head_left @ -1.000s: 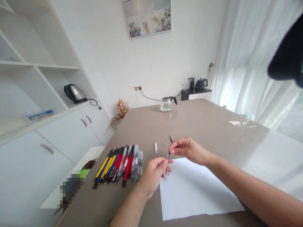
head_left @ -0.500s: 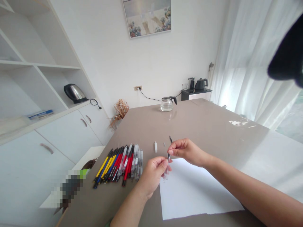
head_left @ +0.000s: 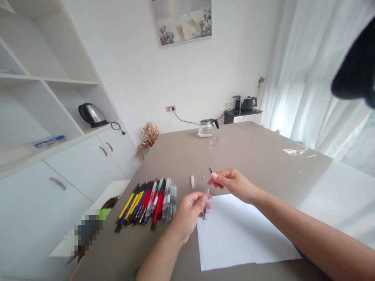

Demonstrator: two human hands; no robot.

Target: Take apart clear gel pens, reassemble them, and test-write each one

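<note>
My left hand (head_left: pixel 190 214) is closed around a clear pen barrel (head_left: pixel 207 194), held upright over the paper's left edge. A dark refill (head_left: pixel 204 212) shows inside the barrel's lower part. My right hand (head_left: pixel 231 183) has thumb and fingers pinched at a short dark pen part (head_left: pixel 210 170), whose near end they cover; whether it is off the table I cannot tell. Left of those fingers lie a tiny metal piece (head_left: pixel 203 178) and a whitish translucent pen piece (head_left: pixel 192 181). A sheet of white paper (head_left: pixel 246 234) lies under and beside my hands.
Several pens (head_left: pixel 146 201) in yellow, blue, red, black and clear lie in a row on the brown table (head_left: pixel 175 156), left of my left hand. At the far side stands a glass pot (head_left: pixel 206 129) with clear liquid. A kettle (head_left: pixel 93 116) sits on the left shelf.
My right hand has let go of the refill at the barrel's top and moved slightly up and away to the dark pen part. The refill now sits lower inside the barrel.
</note>
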